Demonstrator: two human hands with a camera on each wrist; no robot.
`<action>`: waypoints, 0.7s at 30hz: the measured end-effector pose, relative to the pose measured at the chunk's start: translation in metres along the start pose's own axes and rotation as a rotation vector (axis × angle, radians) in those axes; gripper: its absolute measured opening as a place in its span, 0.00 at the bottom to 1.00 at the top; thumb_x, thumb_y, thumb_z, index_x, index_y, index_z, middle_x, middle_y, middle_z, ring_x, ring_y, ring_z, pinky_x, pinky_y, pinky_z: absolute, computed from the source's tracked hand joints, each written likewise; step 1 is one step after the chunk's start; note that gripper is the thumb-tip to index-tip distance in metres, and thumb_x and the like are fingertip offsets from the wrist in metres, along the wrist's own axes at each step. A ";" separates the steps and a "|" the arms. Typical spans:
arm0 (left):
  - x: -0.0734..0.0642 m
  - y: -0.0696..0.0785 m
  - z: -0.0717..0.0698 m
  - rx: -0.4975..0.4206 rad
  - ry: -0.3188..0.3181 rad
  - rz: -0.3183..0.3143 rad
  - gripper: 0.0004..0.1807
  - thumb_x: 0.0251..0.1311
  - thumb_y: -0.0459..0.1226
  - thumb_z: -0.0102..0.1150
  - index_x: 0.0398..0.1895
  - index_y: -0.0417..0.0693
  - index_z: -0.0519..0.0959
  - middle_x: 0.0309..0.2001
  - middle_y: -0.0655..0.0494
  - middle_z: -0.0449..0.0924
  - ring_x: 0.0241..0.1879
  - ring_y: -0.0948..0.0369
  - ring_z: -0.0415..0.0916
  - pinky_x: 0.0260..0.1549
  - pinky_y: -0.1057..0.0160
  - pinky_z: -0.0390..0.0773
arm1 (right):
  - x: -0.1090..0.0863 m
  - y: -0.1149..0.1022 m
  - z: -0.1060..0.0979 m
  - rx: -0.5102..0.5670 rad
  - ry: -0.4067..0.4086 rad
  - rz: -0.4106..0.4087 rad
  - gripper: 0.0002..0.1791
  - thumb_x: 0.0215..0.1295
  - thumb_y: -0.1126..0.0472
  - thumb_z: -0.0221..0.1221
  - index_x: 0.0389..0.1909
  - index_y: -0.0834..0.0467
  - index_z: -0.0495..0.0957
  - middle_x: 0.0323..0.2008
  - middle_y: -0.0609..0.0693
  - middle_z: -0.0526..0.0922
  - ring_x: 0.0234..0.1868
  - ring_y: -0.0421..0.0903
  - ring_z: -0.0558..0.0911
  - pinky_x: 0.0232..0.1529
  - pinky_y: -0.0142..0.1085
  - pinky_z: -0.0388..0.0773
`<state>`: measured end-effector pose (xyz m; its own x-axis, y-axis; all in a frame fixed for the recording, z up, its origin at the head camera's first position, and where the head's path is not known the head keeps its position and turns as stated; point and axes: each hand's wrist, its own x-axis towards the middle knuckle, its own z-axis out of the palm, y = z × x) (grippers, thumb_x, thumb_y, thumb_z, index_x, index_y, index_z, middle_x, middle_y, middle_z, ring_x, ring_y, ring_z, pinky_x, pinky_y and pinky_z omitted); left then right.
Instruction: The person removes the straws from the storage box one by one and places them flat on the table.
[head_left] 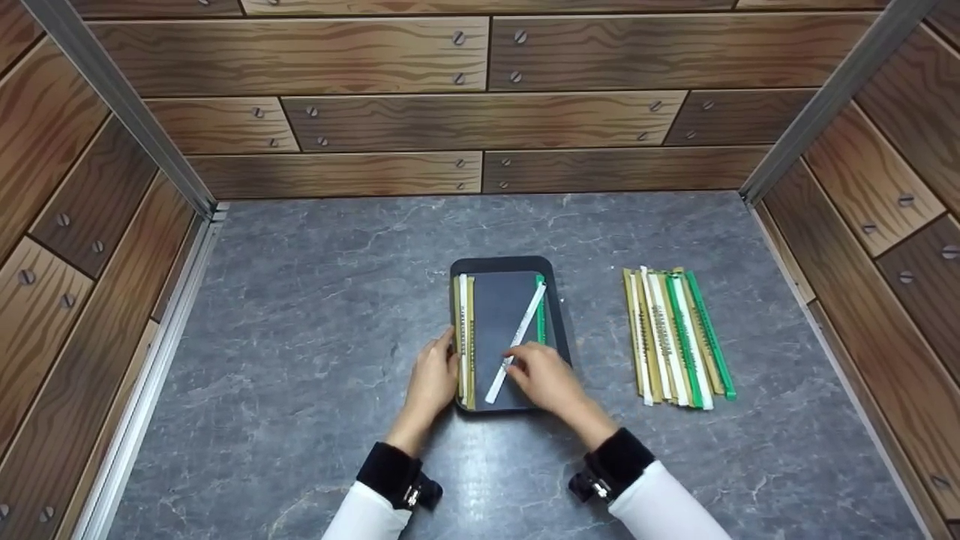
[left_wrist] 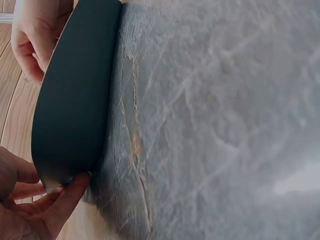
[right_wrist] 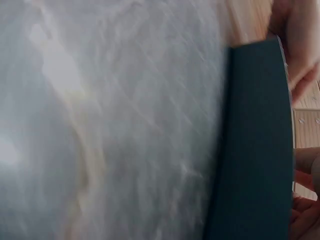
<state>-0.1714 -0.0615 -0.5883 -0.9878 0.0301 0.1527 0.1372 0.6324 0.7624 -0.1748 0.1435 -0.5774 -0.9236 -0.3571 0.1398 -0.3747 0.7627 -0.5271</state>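
Observation:
A dark shallow tray (head_left: 510, 264) lies lengthwise before me. My left hand (head_left: 435, 373) grips its left side near the front corner; in the left wrist view its fingers (left_wrist: 65, 202) bear on the tray's outer wall (left_wrist: 75, 100). Over the tray, my right hand (head_left: 546, 376) pinches a slim white wrapped straw (head_left: 528, 313) that slants, far end to the right. White and tan wrapped straws (head_left: 466, 337) lie along the tray's left side. A green wrapped straw (head_left: 541, 315) lies along the right side, its near part hidden by the right hand.
To the tray's right, several wrapped straws (head_left: 664, 337) in tan, white and green lie side by side on the grey marbled table (head_left: 322, 300). Wood-patterned walls (head_left: 480, 120) enclose the back and both sides.

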 end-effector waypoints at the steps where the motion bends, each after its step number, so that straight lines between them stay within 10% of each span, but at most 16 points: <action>1: 0.000 0.000 0.000 0.003 0.004 0.002 0.27 0.61 0.25 0.58 0.65 0.31 0.69 0.49 0.32 0.78 0.47 0.41 0.78 0.50 0.47 0.80 | 0.000 -0.002 0.002 -0.031 -0.018 0.004 0.12 0.62 0.61 0.65 0.47 0.58 0.85 0.33 0.49 0.81 0.32 0.45 0.80 0.33 0.41 0.82; 21: 0.000 0.002 0.000 0.003 -0.015 -0.010 0.27 0.61 0.25 0.57 0.65 0.30 0.69 0.47 0.31 0.78 0.45 0.41 0.79 0.47 0.47 0.82 | 0.001 0.000 0.005 -0.150 0.009 0.172 0.05 0.56 0.59 0.71 0.25 0.52 0.85 0.27 0.46 0.78 0.28 0.48 0.80 0.26 0.41 0.80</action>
<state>-0.1713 -0.0603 -0.5866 -0.9901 0.0353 0.1361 0.1275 0.6347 0.7622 -0.1748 0.1404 -0.5814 -0.9754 -0.2103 0.0660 -0.2186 0.8840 -0.4132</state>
